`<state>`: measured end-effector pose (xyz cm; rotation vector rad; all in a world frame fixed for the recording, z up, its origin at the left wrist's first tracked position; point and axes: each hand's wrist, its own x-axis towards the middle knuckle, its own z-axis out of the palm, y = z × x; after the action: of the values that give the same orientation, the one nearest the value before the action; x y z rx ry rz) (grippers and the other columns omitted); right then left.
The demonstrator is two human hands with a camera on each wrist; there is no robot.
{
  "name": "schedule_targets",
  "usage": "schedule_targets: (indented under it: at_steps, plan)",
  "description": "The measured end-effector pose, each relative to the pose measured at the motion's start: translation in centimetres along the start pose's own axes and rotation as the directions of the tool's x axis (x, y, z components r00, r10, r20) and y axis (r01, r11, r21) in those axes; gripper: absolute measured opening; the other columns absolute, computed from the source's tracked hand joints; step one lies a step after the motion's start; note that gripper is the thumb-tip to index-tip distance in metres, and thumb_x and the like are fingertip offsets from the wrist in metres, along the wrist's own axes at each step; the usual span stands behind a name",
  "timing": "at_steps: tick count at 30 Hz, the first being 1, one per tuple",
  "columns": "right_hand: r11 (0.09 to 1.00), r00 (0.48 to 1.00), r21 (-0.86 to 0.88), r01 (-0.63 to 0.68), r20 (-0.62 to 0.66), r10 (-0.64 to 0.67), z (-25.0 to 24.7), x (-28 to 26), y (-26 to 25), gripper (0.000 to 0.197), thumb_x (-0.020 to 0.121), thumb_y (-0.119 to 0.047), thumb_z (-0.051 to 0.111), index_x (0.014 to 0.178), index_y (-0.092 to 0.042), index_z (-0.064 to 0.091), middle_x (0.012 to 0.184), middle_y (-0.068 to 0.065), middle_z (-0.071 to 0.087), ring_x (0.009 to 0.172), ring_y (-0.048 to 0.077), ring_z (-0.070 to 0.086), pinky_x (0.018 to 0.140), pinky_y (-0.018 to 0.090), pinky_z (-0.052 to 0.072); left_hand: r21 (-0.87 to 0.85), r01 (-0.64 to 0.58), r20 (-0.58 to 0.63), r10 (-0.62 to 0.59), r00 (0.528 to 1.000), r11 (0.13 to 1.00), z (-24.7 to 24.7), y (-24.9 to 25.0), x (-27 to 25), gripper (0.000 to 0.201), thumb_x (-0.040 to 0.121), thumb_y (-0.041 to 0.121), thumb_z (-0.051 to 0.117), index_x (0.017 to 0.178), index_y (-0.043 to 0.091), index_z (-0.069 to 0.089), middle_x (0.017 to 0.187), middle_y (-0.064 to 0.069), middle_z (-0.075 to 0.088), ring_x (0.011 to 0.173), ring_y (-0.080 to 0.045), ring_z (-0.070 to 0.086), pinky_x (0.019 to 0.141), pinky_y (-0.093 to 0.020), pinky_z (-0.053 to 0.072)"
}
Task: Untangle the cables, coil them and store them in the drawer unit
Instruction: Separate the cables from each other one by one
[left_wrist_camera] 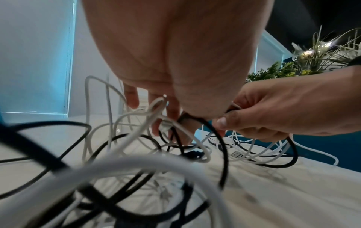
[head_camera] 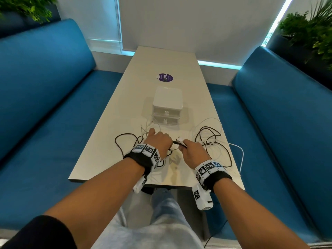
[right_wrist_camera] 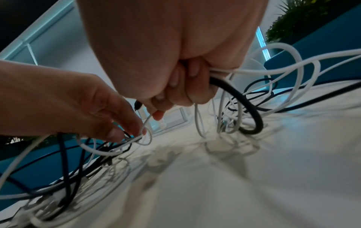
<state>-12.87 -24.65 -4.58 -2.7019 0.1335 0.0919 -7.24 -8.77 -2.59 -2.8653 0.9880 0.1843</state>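
Note:
Black and white cables lie tangled on the near end of the pale table (head_camera: 161, 60). My right hand (head_camera: 192, 151) grips a black cable (right_wrist_camera: 248, 108) together with white strands (right_wrist_camera: 273, 71) in its fist, and the black plug end (head_camera: 179, 141) sticks out toward my left hand (head_camera: 158, 141). The left hand (right_wrist_camera: 109, 117) pinches a thin white cable loop (right_wrist_camera: 144, 138) just above the table. Black loops (left_wrist_camera: 224, 146) and white loops (left_wrist_camera: 136, 135) spread to both sides. The white two-drawer unit (head_camera: 168, 99) stands behind the hands with both drawers pushed in.
A purple round sticker (head_camera: 164, 77) lies on the table beyond the drawer unit. Blue padded benches (head_camera: 45, 87) (head_camera: 278, 105) run along both sides. One white cable (head_camera: 242, 155) hangs over the table's right edge. Plants (head_camera: 309, 33) stand behind the benches.

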Motion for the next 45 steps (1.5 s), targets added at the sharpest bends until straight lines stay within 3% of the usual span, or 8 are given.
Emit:
schedule_targets:
  at_steps: [3, 8, 18, 27, 32, 36, 40, 45]
  plan:
    - [0.999, 1.000, 0.034, 0.005, -0.005, -0.004, -0.1, 0.1, 0.2, 0.027, 0.101, -0.036, 0.043, 0.098, -0.013, 0.057, 0.083, 0.012, 0.064, 0.076, 0.032, 0.060, 0.068, 0.042, 0.052, -0.137, -0.001, -0.004, 0.001, 1.000, 0.991, 0.7, 0.6, 0.0, 0.046, 0.089, 0.011, 0.050, 0.128, 0.034, 0.058, 0.119, 0.004, 0.061, 0.117, -0.022, 0.049, 0.105, -0.044, 0.022]
    - [0.999, 1.000, 0.028, 0.023, -0.009, -0.023, -0.1, -0.2, 0.3, 0.026, 0.101, -0.035, 0.043, 0.096, -0.014, 0.056, 0.082, 0.012, 0.064, 0.076, 0.032, 0.060, 0.067, 0.041, 0.051, -0.157, -0.012, -0.098, -0.003, 0.995, 0.987, 1.5, 1.2, -0.1, 0.024, 0.097, 0.042, 0.047, 0.095, 0.029, 0.068, 0.095, 0.006, 0.065, 0.103, -0.021, 0.053, 0.100, -0.047, 0.023]
    - [0.999, 0.997, -0.025, -0.033, 0.067, 0.034, -1.2, -0.5, 2.6, 0.022, 0.099, -0.039, 0.046, 0.102, -0.022, 0.061, 0.089, 0.004, 0.064, 0.081, 0.024, 0.059, 0.075, 0.041, 0.052, 0.033, 0.020, -0.067, -0.018, 0.998, 0.999, 2.3, 0.4, -0.3, 0.021, 0.086, 0.026, 0.055, 0.101, 0.035, 0.066, 0.113, 0.007, 0.058, 0.113, -0.024, 0.046, 0.105, -0.054, 0.015]
    - [0.984, 0.989, -0.102, -0.148, -0.011, 0.147, -1.9, -1.0, 4.6, 0.023, 0.100, -0.038, 0.044, 0.109, -0.026, 0.062, 0.092, 0.005, 0.065, 0.082, 0.025, 0.062, 0.071, 0.033, 0.050, 0.092, 0.017, -0.072, -0.010, 0.997, 0.996, 3.0, -1.0, -0.8, 0.028, 0.089, 0.034, 0.054, 0.117, 0.034, 0.057, 0.125, 0.004, 0.056, 0.122, -0.025, 0.045, 0.111, -0.056, 0.013]
    - [0.985, 0.991, -0.118, -0.127, -0.048, 0.122, -1.1, -1.1, 3.5, 0.026, 0.101, -0.037, 0.044, 0.115, -0.021, 0.059, 0.097, 0.009, 0.065, 0.086, 0.029, 0.062, 0.073, 0.037, 0.053, -0.027, -0.030, -0.080, 0.028, 0.996, 0.999, 3.2, -0.3, -0.9, 0.046, 0.090, 0.026, 0.057, 0.135, 0.030, 0.045, 0.133, 0.008, 0.052, 0.127, -0.021, 0.043, 0.111, -0.052, 0.015]
    - [0.990, 0.994, -0.105, -0.095, -0.072, 0.087, -1.0, -0.9, 3.2, 0.025, 0.101, -0.038, 0.043, 0.114, -0.021, 0.058, 0.094, 0.007, 0.066, 0.083, 0.028, 0.062, 0.074, 0.040, 0.055, -0.171, -0.037, -0.132, 0.015, 0.991, 0.985, 2.2, -1.1, -0.7, 0.026, 0.097, 0.019, 0.050, 0.121, 0.028, 0.056, 0.120, 0.007, 0.059, 0.117, -0.018, 0.053, 0.109, -0.045, 0.018]
    - [0.981, 0.993, -0.156, -0.112, -0.061, 0.103, -1.0, -0.9, 3.5, 0.026, 0.101, -0.040, 0.043, 0.113, -0.023, 0.059, 0.094, 0.006, 0.066, 0.083, 0.026, 0.062, 0.075, 0.039, 0.055, -0.168, -0.013, -0.152, -0.013, 0.988, 0.986, 1.4, -1.9, -0.6, 0.032, 0.098, 0.014, 0.044, 0.121, 0.031, 0.058, 0.108, 0.008, 0.068, 0.108, -0.018, 0.058, 0.107, -0.041, 0.019]
    - [0.980, 0.993, -0.162, -0.117, -0.041, 0.112, -1.0, -1.0, 4.6, 0.025, 0.101, -0.039, 0.043, 0.114, -0.024, 0.059, 0.096, 0.005, 0.065, 0.084, 0.024, 0.062, 0.071, 0.034, 0.050, -0.259, 0.023, -0.163, -0.067, 0.984, 0.966, 0.9, -2.9, -0.8, 0.049, 0.090, 0.000, 0.042, 0.128, 0.031, 0.047, 0.109, 0.005, 0.070, 0.101, -0.027, 0.059, 0.090, -0.034, 0.040]
